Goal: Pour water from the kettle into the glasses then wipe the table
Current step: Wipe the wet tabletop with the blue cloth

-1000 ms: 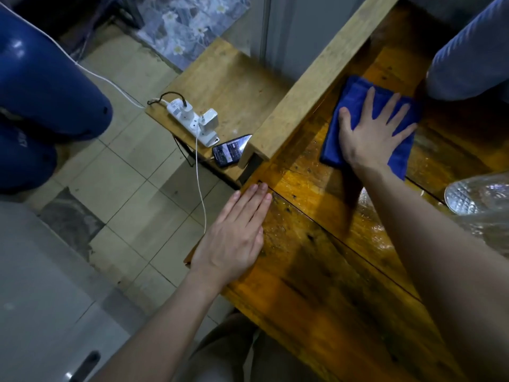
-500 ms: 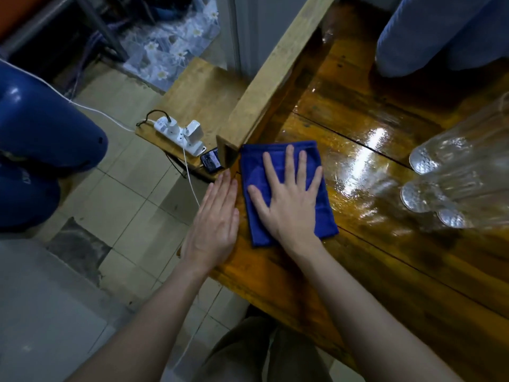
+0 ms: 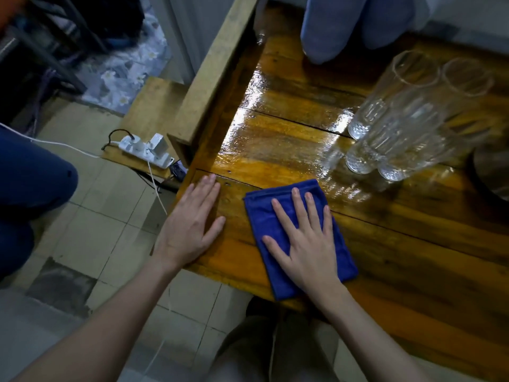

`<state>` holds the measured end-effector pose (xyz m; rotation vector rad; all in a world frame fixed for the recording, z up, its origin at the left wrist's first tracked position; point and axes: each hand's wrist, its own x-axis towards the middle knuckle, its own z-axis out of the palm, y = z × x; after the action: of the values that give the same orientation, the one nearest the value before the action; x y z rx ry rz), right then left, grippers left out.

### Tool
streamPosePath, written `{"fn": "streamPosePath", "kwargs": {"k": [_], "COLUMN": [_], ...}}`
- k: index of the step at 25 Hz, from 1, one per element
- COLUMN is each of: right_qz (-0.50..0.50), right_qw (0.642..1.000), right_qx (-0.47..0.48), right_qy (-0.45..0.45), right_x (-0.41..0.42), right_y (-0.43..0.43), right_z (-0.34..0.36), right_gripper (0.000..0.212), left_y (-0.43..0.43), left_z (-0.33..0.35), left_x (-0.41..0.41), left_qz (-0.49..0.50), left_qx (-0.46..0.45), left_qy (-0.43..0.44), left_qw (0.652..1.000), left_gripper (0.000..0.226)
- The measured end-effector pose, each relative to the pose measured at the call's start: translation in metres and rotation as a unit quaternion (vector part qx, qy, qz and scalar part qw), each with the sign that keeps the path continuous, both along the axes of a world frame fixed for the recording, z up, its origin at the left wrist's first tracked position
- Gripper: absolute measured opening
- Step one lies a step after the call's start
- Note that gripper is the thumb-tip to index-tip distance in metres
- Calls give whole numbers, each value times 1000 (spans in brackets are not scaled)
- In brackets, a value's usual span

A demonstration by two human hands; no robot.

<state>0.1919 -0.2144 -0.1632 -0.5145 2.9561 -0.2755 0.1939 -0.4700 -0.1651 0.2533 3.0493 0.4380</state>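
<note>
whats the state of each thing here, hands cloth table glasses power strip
left hand: open, flat on the table edge, holding nothing
right hand: open, pressed flat on the cloth
blue cloth: folded, flat on the table
table: wet and shiny in the middle
glasses: upright, clustered together
power strip: plugs inserted

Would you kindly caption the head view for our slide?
Right hand presses blue cloth flat on wet wooden table beside glasses.

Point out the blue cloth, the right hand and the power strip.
blue cloth [image 3: 264,216], head view, bare upper-left part beside the fingers.
right hand [image 3: 308,246], head view, back of the hand, flat on the cloth.
power strip [image 3: 146,151], head view, white body on the low shelf.
</note>
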Motion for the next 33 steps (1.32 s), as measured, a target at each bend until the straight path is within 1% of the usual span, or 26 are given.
{"fn": "streamPosePath", "kwargs": {"k": [3, 6, 10, 14, 19, 23, 33], "right_qz": [-47, -75, -94, -159, -116, -136, -114], "right_qw": [999, 997, 995, 987, 993, 991, 993], "right_qx": [19, 24, 36, 37, 38, 18, 22], "right_qy": [-2, -8, -6, -5, -3, -3, -6], "right_x": [6, 7, 4, -9, -65, -131, -235], "right_y": [42, 56, 43, 8, -41, -70, -90], "right_z": [1, 0, -2, -7, -9, -12, -11], "right_gripper": [72, 72, 72, 72, 75, 74, 76], "left_y": [3, 0, 2, 0, -1, -2, -1], "left_z": [-1, -1, 2, 2, 0, 1, 1], "left_x": [2, 1, 0, -1, -3, -2, -4], "left_qz": [10, 23, 34, 38, 43, 49, 55], "left_qx": [-6, 5, 5, 24, 31, 40, 65], "left_qy": [9, 9, 4, -4, -12, -17, -1], "left_qw": [1000, 1000, 999, 999, 998, 998, 996], "left_gripper": [69, 73, 75, 75, 76, 76, 77]}}
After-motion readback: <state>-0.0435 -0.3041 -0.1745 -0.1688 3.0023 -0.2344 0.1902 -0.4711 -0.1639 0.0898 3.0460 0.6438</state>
